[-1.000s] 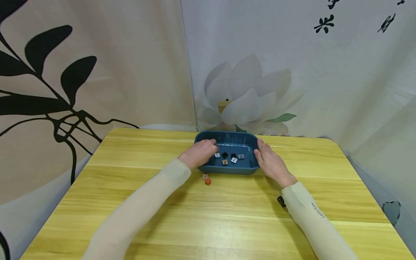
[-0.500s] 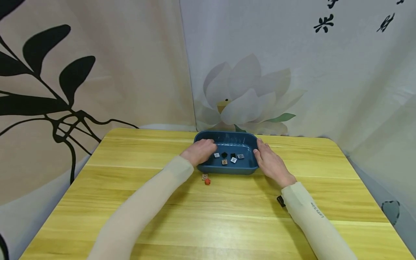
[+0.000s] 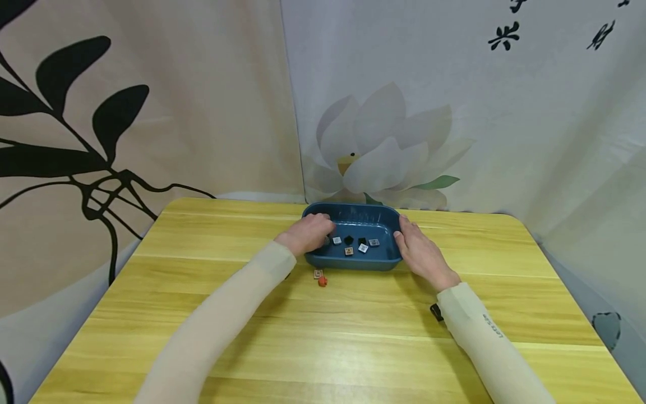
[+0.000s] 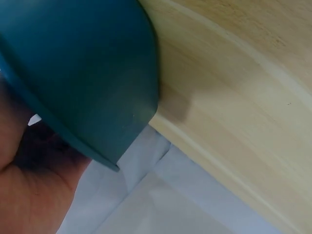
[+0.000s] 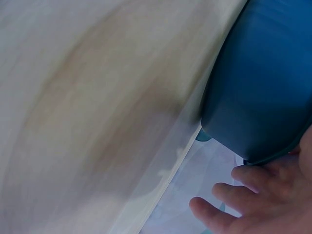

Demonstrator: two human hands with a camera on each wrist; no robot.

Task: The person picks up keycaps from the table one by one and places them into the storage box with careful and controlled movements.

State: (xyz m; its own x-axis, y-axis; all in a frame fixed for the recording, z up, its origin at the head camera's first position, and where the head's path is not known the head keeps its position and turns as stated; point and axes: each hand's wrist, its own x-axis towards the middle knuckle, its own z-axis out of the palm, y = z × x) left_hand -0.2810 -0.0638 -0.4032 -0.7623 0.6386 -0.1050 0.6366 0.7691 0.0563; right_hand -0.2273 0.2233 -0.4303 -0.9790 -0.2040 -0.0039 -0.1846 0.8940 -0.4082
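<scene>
A blue rectangular tray stands near the table's back edge. My left hand reaches over its left rim, fingers bent down inside and their tips hidden; what they pinch, if anything, I cannot tell. In the left wrist view that hand lies against the tray rim. On the right rim rests my right hand, its fingers fairly straight along the outside; the right wrist view shows them spread beside the tray wall. Inside the tray lie several small square tiles with patterned faces and small black pieces.
Just in front of the tray, a small patterned square tile and a small orange-red piece lie close together on the wooden table. A printed curtain hangs right behind the table's back edge.
My left hand has shifted slightly to the left inside the tray. The right hand, the tray and the pieces in view stay in place.
</scene>
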